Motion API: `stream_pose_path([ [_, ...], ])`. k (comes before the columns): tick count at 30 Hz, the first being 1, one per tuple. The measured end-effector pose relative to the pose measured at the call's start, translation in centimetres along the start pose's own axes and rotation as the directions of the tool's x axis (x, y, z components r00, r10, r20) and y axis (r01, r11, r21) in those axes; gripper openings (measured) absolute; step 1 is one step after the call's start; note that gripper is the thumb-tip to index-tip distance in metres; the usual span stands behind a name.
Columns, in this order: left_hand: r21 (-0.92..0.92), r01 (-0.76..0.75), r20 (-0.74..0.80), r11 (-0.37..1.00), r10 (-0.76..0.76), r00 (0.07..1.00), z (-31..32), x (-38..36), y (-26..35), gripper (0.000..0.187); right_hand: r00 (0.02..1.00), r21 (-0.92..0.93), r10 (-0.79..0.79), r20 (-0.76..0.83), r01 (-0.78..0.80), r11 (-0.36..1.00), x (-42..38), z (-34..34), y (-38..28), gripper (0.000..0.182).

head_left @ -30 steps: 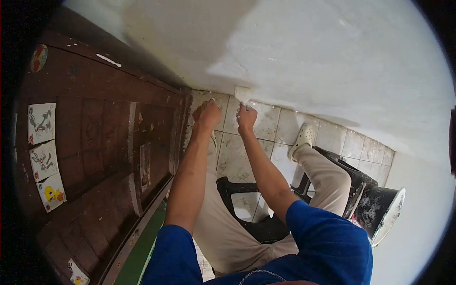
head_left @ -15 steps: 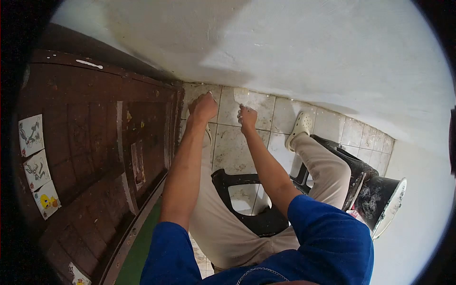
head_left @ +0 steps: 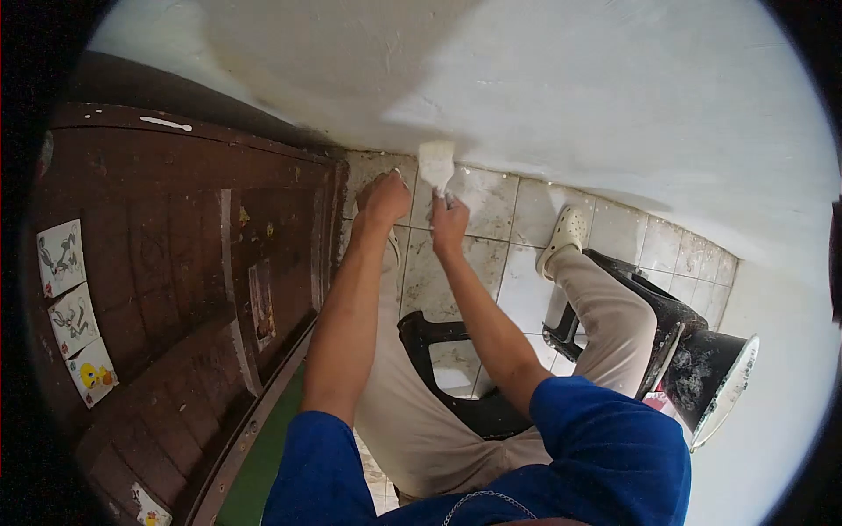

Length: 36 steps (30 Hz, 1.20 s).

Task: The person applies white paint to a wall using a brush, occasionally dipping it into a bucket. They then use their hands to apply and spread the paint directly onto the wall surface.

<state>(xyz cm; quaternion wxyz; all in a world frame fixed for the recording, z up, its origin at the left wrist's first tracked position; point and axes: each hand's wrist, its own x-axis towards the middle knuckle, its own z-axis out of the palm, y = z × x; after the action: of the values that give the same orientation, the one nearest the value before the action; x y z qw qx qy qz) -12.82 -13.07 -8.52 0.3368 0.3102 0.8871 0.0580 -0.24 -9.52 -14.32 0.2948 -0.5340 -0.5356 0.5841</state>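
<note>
So the right hand (head_left: 450, 221) has its fingers wrapped round the handle of a pale flat tool (head_left: 436, 163), wide end pointing away from the body. That end is right by the foot of the wall (head_left: 614, 96); can't tell if it's actually touching. Left hand (head_left: 386, 197) is curled up just beside it, with a bit of something white at the knuckles, but I can't tell whether it's gripping anything. Both arms reach out long and low, nearly straight, between the knees.

Floor's whitish square tile (head_left: 452, 279), pretty grubby, with pale specks along the wall edge. Wall's off-white, and a big shadow falls across it. Over on the left there's brown panelled woodwork (head_left: 167, 272) with cartoon stickers (head_left: 73, 320) and a white smear up top. Black plastic frame (head_left: 487, 419) between the legs, cream clog (head_left: 570, 226) near the wall, and a spattered black bucket (head_left: 699, 373) off right.
</note>
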Motion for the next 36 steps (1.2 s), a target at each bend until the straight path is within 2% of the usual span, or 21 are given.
stream_pose_path([
  [1,-0.008,0.009,0.003,1.0,-0.009,1.0,0.2,-0.3,0.1,0.032,1.0,0.013,0.012,-0.013,-0.012,1.0,-0.6,-0.1,0.5,0.031],
  [4,-0.003,0.021,-0.02,1.0,-0.021,1.0,-0.7,-0.1,0.3,0.031,0.945,0.09,0.324,0.043,-0.326,0.941,0.4,-0.2,0.9,0.03],
  [5,0.007,0.026,-0.016,1.0,-0.026,1.0,-0.7,0.0,0.1,0.031,0.985,-0.092,0.166,0.039,-0.162,0.983,2.4,0.1,4.0,0.028],
  [8,-0.04,0.021,0.016,0.999,-0.02,1.0,0.5,-0.2,-0.6,0.031,0.966,0.211,0.251,0.053,-0.257,0.943,5.0,0.7,-0.5,0.027],
  [9,-0.065,0.009,0.011,0.998,-0.009,1.0,0.3,0.3,-0.5,0.031,0.96,0.263,0.274,0.055,-0.279,0.924,4.2,0.7,-2.5,0.026],
  [12,-0.028,0.04,-0.012,0.999,-0.04,0.999,-0.2,-0.2,0.3,0.032,0.986,0.12,0.166,0.024,-0.168,0.978,1.3,-0.1,-1.1,0.025],
  [13,-0.022,0.032,-0.005,0.999,-0.032,0.999,0.0,-0.1,0.1,0.032,0.967,0.165,0.253,0.025,-0.254,0.953,0.7,-0.4,0.3,0.025],
  [16,-0.011,0.017,0.016,1.0,-0.017,1.0,-0.1,0.2,-0.2,0.032,0.941,0.025,0.338,-0.031,-0.337,0.941,1.8,-0.5,3.9,0.028],
  [19,-0.018,0.034,0.034,0.999,-0.033,0.999,-0.1,-0.5,-0.5,0.033,0.959,0.245,0.281,0.038,-0.282,0.928,3.9,0.0,0.6,0.027],
  [22,-0.012,0.023,0.014,1.0,-0.022,1.0,-0.7,-0.6,0.5,0.032,0.958,0.361,0.277,0.071,-0.284,0.889,4.5,0.3,-1.4,0.028],
  [23,0.001,0.037,0.024,0.999,-0.037,0.999,-0.8,-0.9,1.0,0.032,0.966,0.219,0.246,0.085,-0.259,0.941,3.5,-0.2,-1.9,0.028],
  [26,-0.003,0.031,0.023,1.0,-0.031,0.999,-1.8,-1.0,1.3,0.032,0.946,0.166,0.302,0.117,-0.318,0.933,0.7,-0.9,-2.8,0.028],
  [27,-0.011,0.019,0.028,1.0,-0.018,0.999,-1.6,-1.3,1.3,0.032,0.949,0.226,0.304,0.088,-0.316,0.922,1.3,-0.5,0.0,0.028],
  [30,-0.002,-0.001,0.026,1.0,0.001,1.0,-0.6,-0.8,0.3,0.033,0.96,0.224,0.279,0.018,-0.276,0.935,4.4,0.7,1.7,0.028],
  [34,0.022,0.032,0.025,0.999,-0.033,0.999,0.2,-0.1,0.3,0.035,0.974,0.322,0.185,0.129,-0.218,0.921,5.0,0.2,0.1,0.027],
  [35,0.023,0.041,0.047,0.999,-0.042,0.998,-1.0,-0.7,1.2,0.035,0.968,0.138,0.211,0.137,-0.229,0.964,4.0,-0.6,-0.4,0.027],
  [36,0.026,0.053,0.073,0.998,-0.055,0.996,-1.7,-1.1,1.6,0.035,0.959,0.137,0.247,0.137,-0.265,0.955,3.6,-0.8,-0.2,0.027],
])
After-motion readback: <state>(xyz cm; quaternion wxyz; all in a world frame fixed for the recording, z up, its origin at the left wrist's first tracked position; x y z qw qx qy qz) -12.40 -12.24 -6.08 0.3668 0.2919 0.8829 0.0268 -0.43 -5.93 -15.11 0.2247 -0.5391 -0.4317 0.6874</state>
